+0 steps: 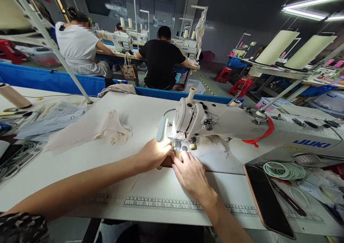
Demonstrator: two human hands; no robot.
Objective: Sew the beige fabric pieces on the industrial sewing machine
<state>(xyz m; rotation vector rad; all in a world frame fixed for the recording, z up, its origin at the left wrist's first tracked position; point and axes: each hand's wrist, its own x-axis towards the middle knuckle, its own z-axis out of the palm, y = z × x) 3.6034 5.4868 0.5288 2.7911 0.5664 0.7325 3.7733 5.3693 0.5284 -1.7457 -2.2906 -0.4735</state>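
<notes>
Fingers [185, 157] of the right hand [192, 173] are half bent and slightly spread, laid against the right side of a small brown piece [167, 161], apparently fabric, just in front of the needle area of the JUKI sewing machine [220, 119]; whether its edge is pinched by the thumb cannot be told. The left hand [153, 153] is curled more tightly at the piece's far left, its fingertips drawn together beside the machine's needle area, but whatever may be gripped there is hidden. The piece seems to be steadied from both sides so that it is kept flat and aligned close to the machine. A small pale lamp [162, 129] is set at the left of the machine's head, presumably so that this spot is lit. Cream cloth [114, 126] is laid, partly crumpled, on the tabletop [102, 168] to the machine's left, while a smartphone [268, 200] and a coil of pale green cord [285, 171] are placed in front of the machine's right end, perhaps for easy reach.
</notes>
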